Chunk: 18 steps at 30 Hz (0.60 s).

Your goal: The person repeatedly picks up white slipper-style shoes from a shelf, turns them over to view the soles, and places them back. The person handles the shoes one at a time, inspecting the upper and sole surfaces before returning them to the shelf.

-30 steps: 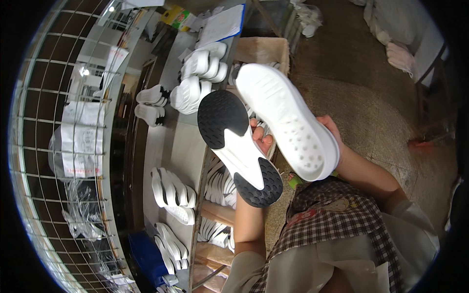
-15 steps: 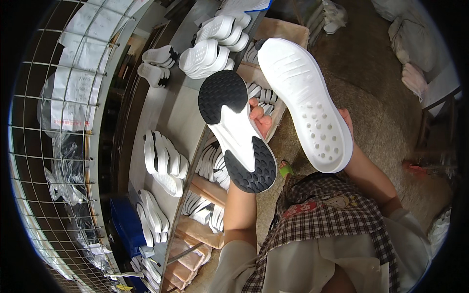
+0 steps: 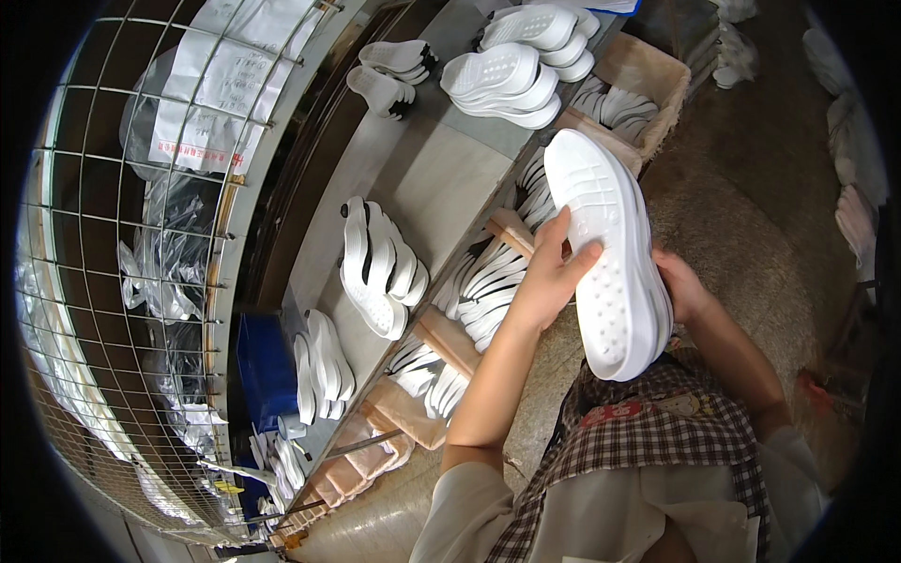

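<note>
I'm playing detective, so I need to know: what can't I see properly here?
All in the head view:
- Bottoms of the white soles: hidden, because they face away from the camera.
- Some fingers of the left grip and right grip: hidden behind the soles.
- Most of the blue-edged board: cut off by the top edge.
- What the pale bag holds: too dim and blurred near the dark rim.

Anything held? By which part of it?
Two stacked white shoe soles: left grip at their left edge near mid-length, right grip at the right edge.
</note>
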Each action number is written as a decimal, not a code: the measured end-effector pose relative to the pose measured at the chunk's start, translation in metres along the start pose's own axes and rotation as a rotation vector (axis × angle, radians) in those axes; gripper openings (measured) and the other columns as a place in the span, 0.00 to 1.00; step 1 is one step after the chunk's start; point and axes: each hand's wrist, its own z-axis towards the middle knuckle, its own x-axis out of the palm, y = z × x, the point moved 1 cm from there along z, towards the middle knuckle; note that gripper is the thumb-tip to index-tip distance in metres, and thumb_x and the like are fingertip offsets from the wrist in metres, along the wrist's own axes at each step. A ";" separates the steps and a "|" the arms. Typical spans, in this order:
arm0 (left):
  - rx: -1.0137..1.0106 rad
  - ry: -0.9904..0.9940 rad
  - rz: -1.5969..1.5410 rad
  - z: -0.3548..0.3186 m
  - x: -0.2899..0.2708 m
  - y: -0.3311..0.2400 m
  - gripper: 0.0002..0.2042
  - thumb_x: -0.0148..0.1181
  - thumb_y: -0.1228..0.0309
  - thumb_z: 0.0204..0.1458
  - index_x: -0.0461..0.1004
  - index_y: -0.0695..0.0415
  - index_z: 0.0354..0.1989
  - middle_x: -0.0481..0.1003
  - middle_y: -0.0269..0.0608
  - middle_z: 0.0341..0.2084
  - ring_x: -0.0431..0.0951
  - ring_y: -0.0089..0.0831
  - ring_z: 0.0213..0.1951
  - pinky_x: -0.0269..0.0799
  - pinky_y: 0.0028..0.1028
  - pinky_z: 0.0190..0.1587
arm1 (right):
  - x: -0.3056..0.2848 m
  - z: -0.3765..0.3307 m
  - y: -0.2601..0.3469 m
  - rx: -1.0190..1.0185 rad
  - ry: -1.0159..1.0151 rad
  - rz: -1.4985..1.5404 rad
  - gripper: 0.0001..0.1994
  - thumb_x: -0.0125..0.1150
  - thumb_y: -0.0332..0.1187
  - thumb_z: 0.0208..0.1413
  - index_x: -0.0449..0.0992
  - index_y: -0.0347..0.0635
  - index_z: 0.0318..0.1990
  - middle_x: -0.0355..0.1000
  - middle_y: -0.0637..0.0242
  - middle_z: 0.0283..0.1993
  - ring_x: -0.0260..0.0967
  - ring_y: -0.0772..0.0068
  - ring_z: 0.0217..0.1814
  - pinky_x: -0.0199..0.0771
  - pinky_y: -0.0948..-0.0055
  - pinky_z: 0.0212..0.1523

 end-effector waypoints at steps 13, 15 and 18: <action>0.233 -0.923 1.268 -0.088 -0.231 0.018 0.53 0.77 0.71 0.27 0.48 0.58 0.66 0.60 0.59 0.54 0.61 0.56 0.55 0.59 0.43 0.57 | 0.014 0.040 -0.016 0.019 0.323 0.247 0.20 0.55 0.38 0.57 0.68 0.37 0.55 0.73 0.56 0.48 0.75 0.66 0.46 0.80 0.65 0.44; 0.310 -0.930 1.214 -0.089 -0.236 0.027 0.50 0.75 0.73 0.29 0.50 0.57 0.65 0.60 0.57 0.54 0.62 0.54 0.54 0.60 0.41 0.56 | 0.015 0.047 -0.014 -0.008 0.474 0.309 0.22 0.57 0.41 0.56 0.67 0.41 0.56 0.71 0.55 0.50 0.73 0.64 0.50 0.77 0.63 0.48; 0.281 -0.966 1.119 -0.090 -0.237 0.025 0.47 0.72 0.76 0.31 0.53 0.56 0.65 0.64 0.53 0.50 0.64 0.51 0.53 0.61 0.41 0.55 | 0.018 0.051 -0.009 0.123 0.233 0.128 0.31 0.56 0.43 0.56 0.54 0.46 0.65 0.62 0.53 0.59 0.66 0.60 0.58 0.72 0.57 0.54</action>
